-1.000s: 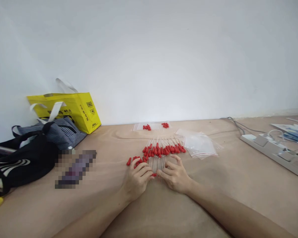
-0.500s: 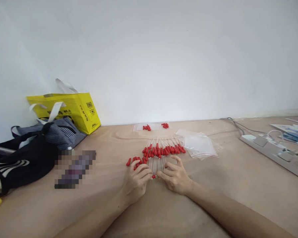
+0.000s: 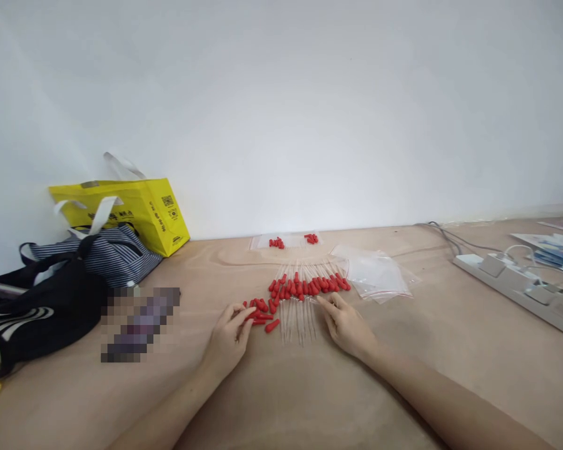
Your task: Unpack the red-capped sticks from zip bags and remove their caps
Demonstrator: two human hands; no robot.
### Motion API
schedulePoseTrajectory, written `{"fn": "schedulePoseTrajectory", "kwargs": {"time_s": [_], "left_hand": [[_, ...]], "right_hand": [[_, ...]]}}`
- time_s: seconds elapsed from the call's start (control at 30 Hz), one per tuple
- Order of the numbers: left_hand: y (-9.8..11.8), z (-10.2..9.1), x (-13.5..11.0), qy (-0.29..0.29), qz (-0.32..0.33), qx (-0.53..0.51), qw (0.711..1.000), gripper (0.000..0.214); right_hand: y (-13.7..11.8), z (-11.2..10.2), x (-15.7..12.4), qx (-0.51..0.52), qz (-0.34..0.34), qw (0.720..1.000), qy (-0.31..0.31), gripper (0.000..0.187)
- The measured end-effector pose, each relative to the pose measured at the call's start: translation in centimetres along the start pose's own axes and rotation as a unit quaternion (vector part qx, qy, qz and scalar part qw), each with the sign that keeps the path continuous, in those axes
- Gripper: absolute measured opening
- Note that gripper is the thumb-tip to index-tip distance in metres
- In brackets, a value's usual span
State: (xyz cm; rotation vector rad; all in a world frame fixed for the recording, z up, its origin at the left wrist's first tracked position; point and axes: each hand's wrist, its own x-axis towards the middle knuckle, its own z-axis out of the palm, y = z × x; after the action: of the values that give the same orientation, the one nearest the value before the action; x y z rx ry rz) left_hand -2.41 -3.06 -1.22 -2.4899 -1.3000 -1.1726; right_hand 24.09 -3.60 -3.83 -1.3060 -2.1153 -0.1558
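Note:
My left hand [image 3: 229,336] is at the near left pile of loose red rubber bulbs [image 3: 261,305], its thumb and fingertips pinched on one of them. A single bulb [image 3: 272,326] lies just right of that pile. Thin clear glass tubes [image 3: 299,324] lie side by side between my hands, pointing toward me. My right hand [image 3: 349,326] is closed in a pinch at their upper right end; whatever is between its fingertips is too small to make out. Beyond the tubes lies a row of droppers with red bulbs [image 3: 309,286], their clear stems pointing away.
Clear zip bags [image 3: 378,275] lie to the right of the droppers. Near the wall is another bag [image 3: 291,240] with red bulbs on it. A power strip [image 3: 520,294] with cables stands at right; a yellow bag [image 3: 162,215], striped bag [image 3: 117,253] and black bag [image 3: 51,312] at left.
My hands have moved apart from where they met over the tubes' near ends. The left went left to the loose bulbs; the right moved up and right. A single bulb now shows beside the pile.

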Motion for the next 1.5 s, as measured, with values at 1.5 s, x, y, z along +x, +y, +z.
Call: {"fn": "schedulePoseTrajectory", "kwargs": {"time_s": [1.5], "left_hand": [[-0.8, 1.7, 6.4, -0.166, -0.228, 0.078, 0.956, 0.018]], "right_hand": [[-0.5, 0.1, 0.5, 0.159, 0.020, 0.986, 0.041, 0.019]]}}
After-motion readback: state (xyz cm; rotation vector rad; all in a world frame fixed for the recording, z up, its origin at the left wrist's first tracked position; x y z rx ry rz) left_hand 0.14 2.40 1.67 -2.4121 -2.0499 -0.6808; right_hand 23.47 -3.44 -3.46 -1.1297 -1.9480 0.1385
